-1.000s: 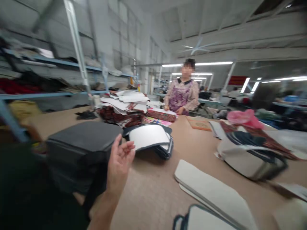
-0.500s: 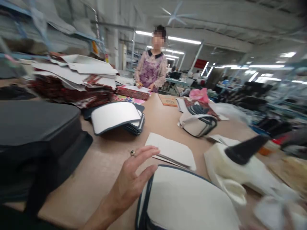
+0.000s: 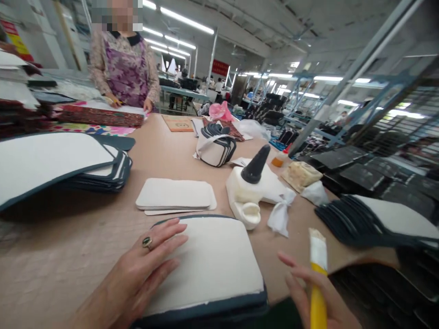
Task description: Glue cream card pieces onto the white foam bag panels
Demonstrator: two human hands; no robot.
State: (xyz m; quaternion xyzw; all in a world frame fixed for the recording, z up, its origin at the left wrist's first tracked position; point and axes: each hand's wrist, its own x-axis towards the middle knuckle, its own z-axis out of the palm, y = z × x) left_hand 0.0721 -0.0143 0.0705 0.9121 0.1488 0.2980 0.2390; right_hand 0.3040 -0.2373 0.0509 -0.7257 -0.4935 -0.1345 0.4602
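Observation:
My left hand point(image 3: 147, 262), with a ring on one finger, lies with its fingers stretched over the left part of a white panel edged in dark blue point(image 3: 216, 260). This panel tops a stack in front of me. To its right, my right hand point(image 3: 300, 283) is closed round the yellow handle of a flat brush point(image 3: 318, 258), bristles up. Beyond the stack lie several white rounded boards point(image 3: 174, 194). A white plastic container point(image 3: 236, 189) with a black cone point(image 3: 255, 167) stands behind the panel's right corner.
More dark-edged panels are piled at the left point(image 3: 51, 164) and at the right edge point(image 3: 394, 217). Further back are a tied panel bundle point(image 3: 216, 146), an orange bottle point(image 3: 279, 159) and a brown envelope point(image 3: 177, 123). Across the table point(image 3: 164, 151) stands a person in a purple apron point(image 3: 125, 68).
The view has swung right. My left hand, earlier at the stack's far left corner, now rests on the top panel. My right hand has come into view with the brush.

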